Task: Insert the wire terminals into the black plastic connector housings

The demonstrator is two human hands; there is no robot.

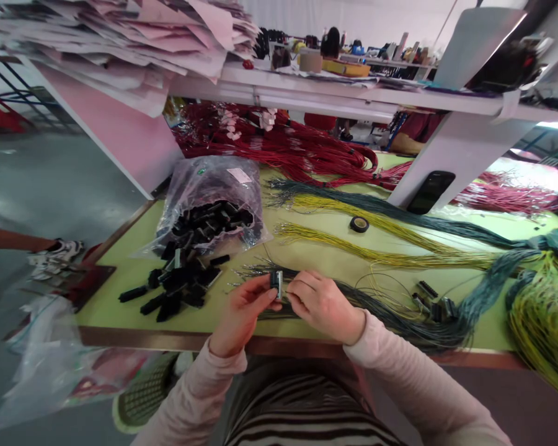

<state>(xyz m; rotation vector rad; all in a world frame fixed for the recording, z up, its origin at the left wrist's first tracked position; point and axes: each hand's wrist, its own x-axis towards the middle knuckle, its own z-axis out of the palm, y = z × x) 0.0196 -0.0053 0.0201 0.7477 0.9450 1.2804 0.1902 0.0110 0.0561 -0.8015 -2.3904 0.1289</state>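
Head view: a small black connector (276, 282) is pinched between a person's two hands, just above the near edge of a green bench (116, 266). The left hand (244, 310), at 8 o'clock from the connector, is closed on it with thumb and fingertips. The right hand (320, 303), at 4 o'clock, has its fingers curled tight against the connector's right side. Whether they grip the connector itself or a wire cannot be told. Pale pink sleeves (400, 371) cover both forearms.

Beneath the hands lies a bundle of dark green wires (400, 322), running off toward 3 o'clock, where a few more black parts (432, 300) rest beside it. At 9 o'clock a loose pile of black connectors (181, 285) spreads over the bench, touching the mouth of a clear plastic bag (214, 204) at 11 o'clock that holds many more.

At 1 o'clock a roll of black tape (359, 223) lies between two strands of yellow wires (353, 246). Farther out, at 12 o'clock, red wires (283, 142) are heaped under a white shelf (307, 87). A black phone (430, 191) at 2 o'clock leans against the shelf's slanted support. Pink papers (144, 37) are stacked on the shelf at 11 o'clock.
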